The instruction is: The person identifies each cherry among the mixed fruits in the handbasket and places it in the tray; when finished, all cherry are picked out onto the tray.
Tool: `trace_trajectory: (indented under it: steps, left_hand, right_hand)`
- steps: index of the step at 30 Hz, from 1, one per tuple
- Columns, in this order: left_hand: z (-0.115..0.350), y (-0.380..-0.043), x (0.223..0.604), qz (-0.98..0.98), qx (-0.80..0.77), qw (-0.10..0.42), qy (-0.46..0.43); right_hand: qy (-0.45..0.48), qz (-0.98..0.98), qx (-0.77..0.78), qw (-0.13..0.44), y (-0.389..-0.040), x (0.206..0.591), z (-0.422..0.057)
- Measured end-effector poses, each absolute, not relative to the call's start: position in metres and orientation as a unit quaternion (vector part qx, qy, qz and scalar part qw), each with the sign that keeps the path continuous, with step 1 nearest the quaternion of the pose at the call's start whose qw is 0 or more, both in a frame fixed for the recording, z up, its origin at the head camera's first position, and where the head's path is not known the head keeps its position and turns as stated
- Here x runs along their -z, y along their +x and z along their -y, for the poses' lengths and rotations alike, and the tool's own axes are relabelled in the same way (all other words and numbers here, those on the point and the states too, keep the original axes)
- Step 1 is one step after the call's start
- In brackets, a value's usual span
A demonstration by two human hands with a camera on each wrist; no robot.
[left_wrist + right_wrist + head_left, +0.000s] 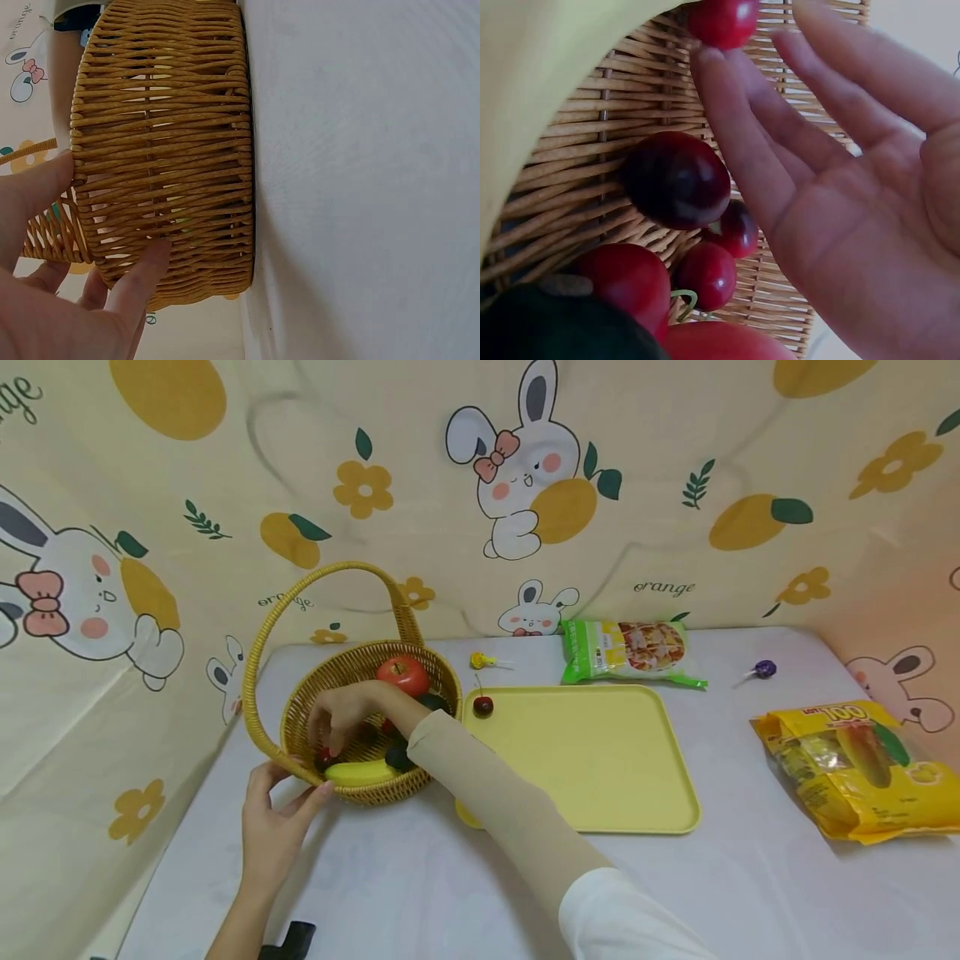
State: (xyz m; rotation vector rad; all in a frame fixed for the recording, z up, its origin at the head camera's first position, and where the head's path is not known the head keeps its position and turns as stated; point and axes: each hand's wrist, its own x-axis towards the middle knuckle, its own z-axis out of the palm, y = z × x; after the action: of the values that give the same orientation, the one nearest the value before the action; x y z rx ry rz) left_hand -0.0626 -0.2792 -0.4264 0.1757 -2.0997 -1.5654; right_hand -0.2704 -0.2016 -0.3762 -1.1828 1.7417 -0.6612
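A woven basket (446, 670) with a tall handle stands on the left of the table, holding fruit. My left hand (279, 822) grips its near left side by the handle's base; the left wrist view has the fingers against the wicker (165, 142). Inside the basket is my right hand (347, 710), fingers pointing down. In the right wrist view its fingers look fairly straight, one fingertip touching or very close to a red cherry (724, 22). Around it lie a dark plum-like fruit (676, 180), smaller cherries (706, 276), a banana (362, 773) and a red apple (403, 675).
A yellow tray (577, 760) sits right of the basket, with a cherry (483, 706) at its far left corner. Behind are a yellow lollipop (482, 660) and a green-white snack bag (633, 652). A purple lollipop (765, 669) and yellow bag (862, 772) lie right.
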Motion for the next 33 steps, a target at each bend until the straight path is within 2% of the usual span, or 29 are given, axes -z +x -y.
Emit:
trace_trajectory:
  steps: [6, 11, 14, 17, 21, 24, 28, 33]
  left_hand:
    - [0.281, -0.063, 0.427, 0.774, 0.575, 0.255, 0.066]
    - [0.281, -0.063, 0.427, 0.77, 0.582, 0.252, 0.066]
    - [0.281, -0.063, 0.427, 0.77, 0.581, 0.253, 0.069]
    - [0.28, -0.062, 0.426, 0.768, 0.583, 0.256, 0.072]
    - [0.279, -0.062, 0.424, 0.768, 0.583, 0.257, 0.072]
    - [0.279, -0.061, 0.423, 0.769, 0.58, 0.259, 0.074]
    - [0.279, -0.061, 0.423, 0.765, 0.584, 0.261, 0.073]
    - [0.278, -0.062, 0.424, 0.76, 0.591, 0.26, 0.07]
  right_hand:
    - [-0.446, -0.68, 0.282, 0.51, -0.265, 0.377, 0.202]
    - [-0.44, -0.672, 0.302, 0.513, -0.262, 0.376, 0.202]
    - [-0.479, -0.677, 0.298, 0.473, -0.264, 0.371, 0.199]
    - [-0.516, -0.683, 0.319, 0.406, -0.273, 0.356, 0.185]
    - [-0.536, -0.692, 0.381, 0.297, -0.29, 0.331, 0.141]
    - [-0.513, -0.715, 0.428, 0.207, -0.3, 0.325, 0.095]
    - [-0.437, -0.741, 0.493, 0.129, -0.306, 0.344, 0.031]
    - [-0.39, -0.762, 0.503, 0.123, -0.31, 0.389, -0.029]
